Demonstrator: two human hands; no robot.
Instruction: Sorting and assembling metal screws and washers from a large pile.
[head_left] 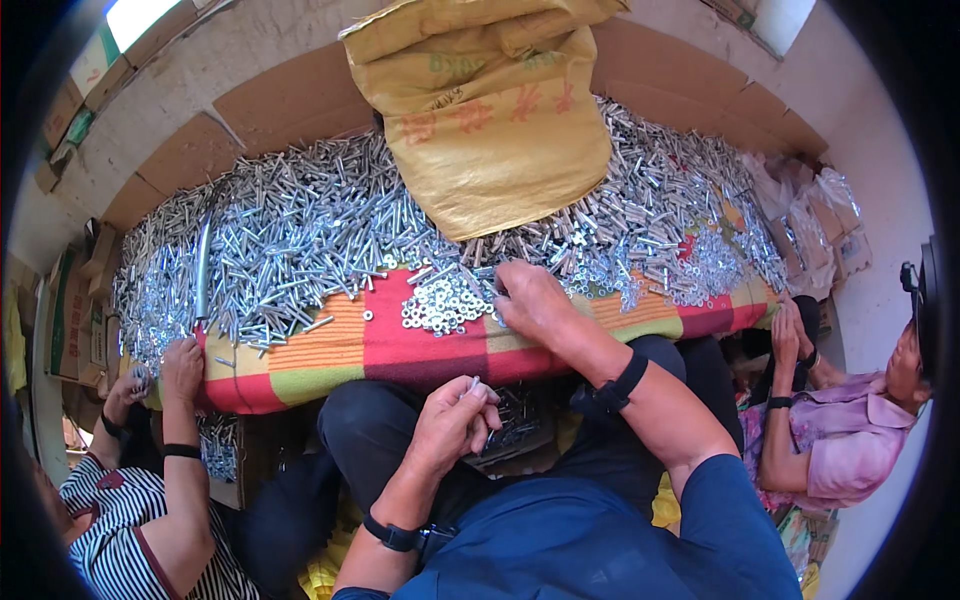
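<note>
My left hand [452,425] is closed above my lap, thumb and fingers pinched on a short metal bolt [475,383], of which only the grey end shows. My right hand [533,303] reaches onto the covered table, fingers curled down at the right edge of a small heap of silvery nuts [440,305]. Its fingertips are partly hidden, so what they hold cannot be made out. Behind the nuts spreads a large pile of metal bolts and sleeves [290,225]. A checked red, orange and green cloth [420,350] lies under everything.
A yellow woven sack [490,130] rests on the pile at the back. Cardboard [290,105] lines the rear edge. Other people's hands work at the left [180,370] and right [786,335] table ends. Washers [710,265] lie right; plastic bags [810,215] sit beyond.
</note>
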